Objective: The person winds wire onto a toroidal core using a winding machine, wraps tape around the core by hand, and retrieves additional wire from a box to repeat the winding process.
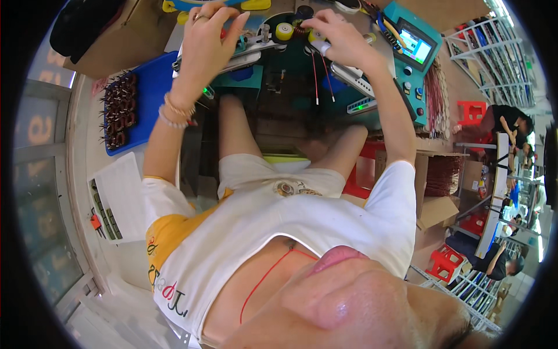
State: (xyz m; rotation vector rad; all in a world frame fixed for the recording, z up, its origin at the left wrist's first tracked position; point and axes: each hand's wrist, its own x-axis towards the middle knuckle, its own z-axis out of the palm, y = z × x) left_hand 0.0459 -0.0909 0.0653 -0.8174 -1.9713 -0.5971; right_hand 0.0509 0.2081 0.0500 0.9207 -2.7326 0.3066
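My left hand (210, 42) is raised over the left side of a teal winding machine (278, 74), fingers spread, holding nothing that I can see. It wears a ring, and bead bracelets circle the wrist. My right hand (339, 36) pinches a small copper-wound coil (299, 29) between two yellow rollers (284, 31) on top of the machine. One fingertip wears a white cot. Thin red and black wire leads (317, 78) hang down from under that hand.
A blue tray (152, 87) holding several dark wound coils (119, 109) lies to the left. A teal control box with a screen (414, 47) stands to the right, wire bundles (436, 93) beside it. Papers (125, 195) lie lower left. Other people (511, 125) work at far right tables.
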